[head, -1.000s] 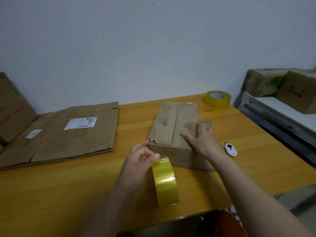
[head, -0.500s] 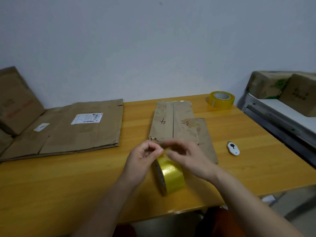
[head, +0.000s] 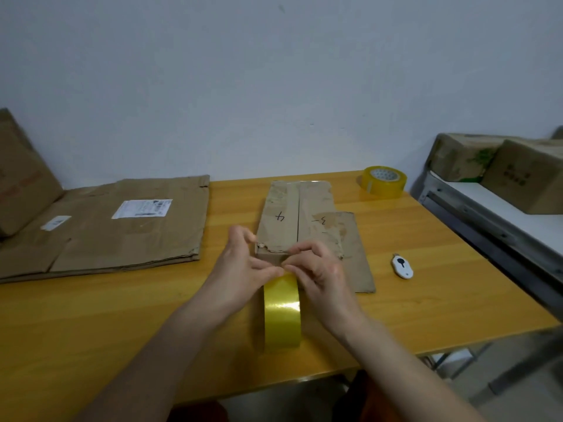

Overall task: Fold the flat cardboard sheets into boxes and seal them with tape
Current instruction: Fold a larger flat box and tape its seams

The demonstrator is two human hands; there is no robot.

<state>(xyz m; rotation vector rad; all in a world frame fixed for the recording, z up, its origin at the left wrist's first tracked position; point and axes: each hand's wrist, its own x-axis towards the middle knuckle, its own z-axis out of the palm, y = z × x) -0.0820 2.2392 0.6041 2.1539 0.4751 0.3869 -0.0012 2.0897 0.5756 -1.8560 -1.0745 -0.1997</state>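
A worn brown folded box (head: 297,220), marked "4" and "3", sits at the middle of the wooden table (head: 91,315), with one flap lying flat to its right. Just in front of it a yellow tape roll (head: 281,312) stands on edge, seen edge-on. My left hand (head: 240,266) holds the top of the roll with thumb and fingers. My right hand (head: 316,269) pinches at the roll's top, where the tape end lies, fingers curled. Both hands meet at the box's near edge.
Flat cardboard sheets (head: 122,226) with white labels lie stacked at the left. A second yellow tape roll (head: 384,181) lies flat at the table's back right. A small white cutter (head: 402,265) rests right of the box. Boxes (head: 499,166) stand on a metal shelf at the right.
My right hand left the box top and came to the tape roll. The roll turned from slanted to edge-on and moved right, in front of the box's near edge.
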